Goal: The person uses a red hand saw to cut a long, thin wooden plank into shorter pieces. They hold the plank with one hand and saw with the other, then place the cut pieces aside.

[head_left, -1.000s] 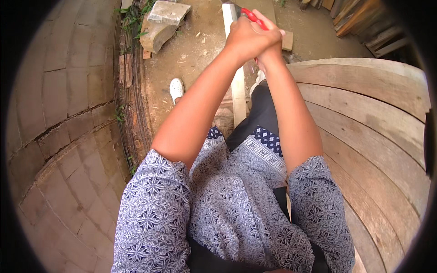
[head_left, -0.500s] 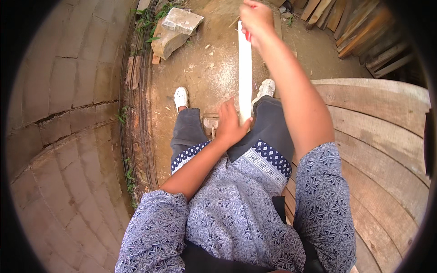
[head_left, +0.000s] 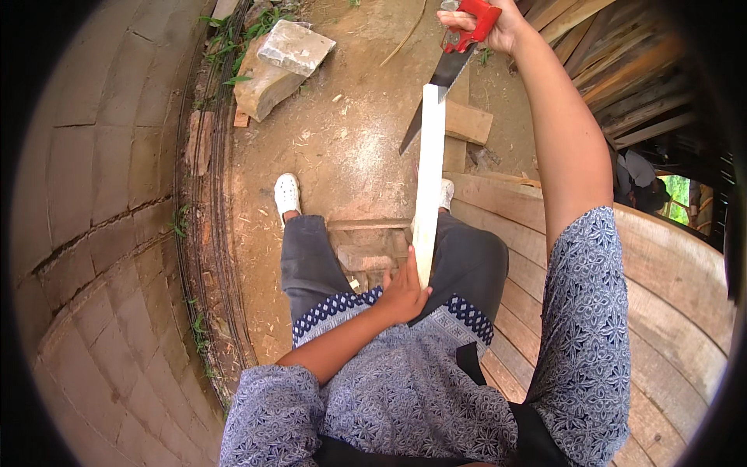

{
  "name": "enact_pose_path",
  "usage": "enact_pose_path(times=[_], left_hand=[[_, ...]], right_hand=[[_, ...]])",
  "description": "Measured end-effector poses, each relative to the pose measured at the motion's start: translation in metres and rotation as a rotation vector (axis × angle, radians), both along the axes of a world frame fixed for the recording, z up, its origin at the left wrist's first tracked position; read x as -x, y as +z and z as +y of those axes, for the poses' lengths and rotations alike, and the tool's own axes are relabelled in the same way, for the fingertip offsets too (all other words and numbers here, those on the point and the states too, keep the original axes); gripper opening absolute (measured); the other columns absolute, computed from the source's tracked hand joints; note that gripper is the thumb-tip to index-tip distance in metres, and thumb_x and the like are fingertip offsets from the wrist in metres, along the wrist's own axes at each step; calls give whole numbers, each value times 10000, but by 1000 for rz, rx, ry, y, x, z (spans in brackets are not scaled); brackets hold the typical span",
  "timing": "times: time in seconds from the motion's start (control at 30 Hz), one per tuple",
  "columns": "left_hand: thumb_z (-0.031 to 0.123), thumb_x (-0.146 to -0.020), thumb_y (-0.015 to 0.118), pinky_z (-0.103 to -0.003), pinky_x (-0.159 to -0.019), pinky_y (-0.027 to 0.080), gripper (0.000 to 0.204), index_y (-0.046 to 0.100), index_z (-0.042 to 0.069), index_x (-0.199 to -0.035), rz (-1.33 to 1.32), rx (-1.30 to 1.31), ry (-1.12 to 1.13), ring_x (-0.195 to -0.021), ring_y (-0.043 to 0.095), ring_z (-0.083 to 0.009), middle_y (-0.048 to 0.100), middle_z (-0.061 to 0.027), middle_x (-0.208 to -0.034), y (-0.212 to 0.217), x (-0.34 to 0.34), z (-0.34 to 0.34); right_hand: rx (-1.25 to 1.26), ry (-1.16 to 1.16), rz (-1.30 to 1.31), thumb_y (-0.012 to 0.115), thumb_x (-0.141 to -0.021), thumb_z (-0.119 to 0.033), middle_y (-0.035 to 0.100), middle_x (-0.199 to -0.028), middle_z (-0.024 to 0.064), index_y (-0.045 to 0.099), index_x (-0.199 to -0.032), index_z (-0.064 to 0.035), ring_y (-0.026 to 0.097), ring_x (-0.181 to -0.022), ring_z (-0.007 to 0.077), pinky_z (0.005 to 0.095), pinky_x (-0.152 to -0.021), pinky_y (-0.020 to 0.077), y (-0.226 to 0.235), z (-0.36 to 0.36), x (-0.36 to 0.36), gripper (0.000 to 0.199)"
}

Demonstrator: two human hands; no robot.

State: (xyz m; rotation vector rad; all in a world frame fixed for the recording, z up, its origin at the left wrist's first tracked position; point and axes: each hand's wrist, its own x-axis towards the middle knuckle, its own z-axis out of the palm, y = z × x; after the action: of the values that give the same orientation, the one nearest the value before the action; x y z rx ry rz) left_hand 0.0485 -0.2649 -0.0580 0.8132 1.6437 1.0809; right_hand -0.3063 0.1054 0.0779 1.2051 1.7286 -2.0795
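A long pale wooden slat [head_left: 428,179] stands nearly upright between my knees. My left hand [head_left: 403,294] grips its near end just above my lap. My right hand [head_left: 489,22] is stretched far out at the top of the view, shut on the red handle of a hand saw [head_left: 440,82]. The saw's dark blade slants down to the left and meets the slat's far end. I sit with both legs apart, white shoes on the dirt ground.
A brick wall [head_left: 93,218] curves along the left. Broken concrete blocks [head_left: 278,66] lie on the dirt at the top. Wide wooden planks [head_left: 669,280] run along my right, stacked timber [head_left: 638,86] behind them. A small wooden block [head_left: 366,249] sits between my feet.
A second ago both hands were together at the far end. My left hand has dropped to the slat's near end, and my right hand has stretched out farther, the saw blade now showing.
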Motion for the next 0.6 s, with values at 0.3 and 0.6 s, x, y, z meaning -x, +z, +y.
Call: enact_pose_path(times=[0.3,0.6], left_hand=[[296,-930,602,-574,-1068,199,1040,-173,-157,-1454,-131,-75,-123,-1368,346,-450,281,-407,-1466,1,12,-10],[319,-905,640,-551,-1073,192,1067,-129,-188,-1446,-56,-95,-117,-1334,333,-477,269,-411,-1427,0,8,-10]], right_hand=[[174,35,-40,468,-890,-346,610,-850,259,413,-1251,-66,601,-576,266,545,-507,494,-89,63,32,460],[355,126,-200,485,-925,-257,583,-591,144,442,-1209,-37,636,-530,342,549,-430,532,-143,86,38,362]])
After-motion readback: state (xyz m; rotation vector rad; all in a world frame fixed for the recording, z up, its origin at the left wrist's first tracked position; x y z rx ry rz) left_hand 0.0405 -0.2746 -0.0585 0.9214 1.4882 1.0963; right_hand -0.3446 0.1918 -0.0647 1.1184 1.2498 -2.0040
